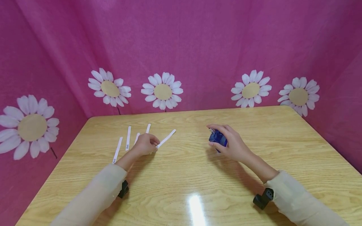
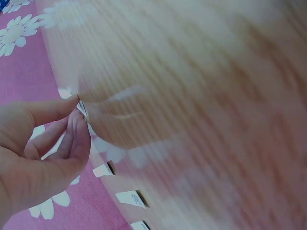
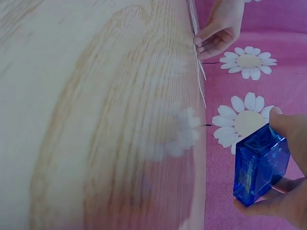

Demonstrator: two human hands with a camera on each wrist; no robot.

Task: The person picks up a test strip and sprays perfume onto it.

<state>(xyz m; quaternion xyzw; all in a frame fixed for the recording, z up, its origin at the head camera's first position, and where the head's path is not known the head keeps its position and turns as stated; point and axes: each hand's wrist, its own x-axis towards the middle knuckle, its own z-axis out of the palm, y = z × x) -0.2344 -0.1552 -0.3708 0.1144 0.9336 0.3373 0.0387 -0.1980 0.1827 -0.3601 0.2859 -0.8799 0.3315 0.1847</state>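
Observation:
My left hand [image 1: 145, 145] pinches the near end of a white paper strip [image 1: 167, 138] between thumb and fingertips; the strip slants away to the right, close over the table. In the left wrist view, the thumb and fingers [image 2: 53, 139] meet on the strip's end [image 2: 82, 111]. On the right, my right hand [image 1: 233, 144] grips a blue, see-through, square-edged perfume bottle [image 1: 218, 137] by its sides. The right wrist view shows the bottle [image 3: 259, 165] tilted between thumb and fingers, its flat faces catching light.
Several more white strips lie left of and behind my left hand, among them one strip [image 1: 117, 150] and another [image 1: 128, 138] with small print at the near end. The wooden table [image 1: 181, 182] ends at a pink curtain [image 1: 181, 47] with daisies.

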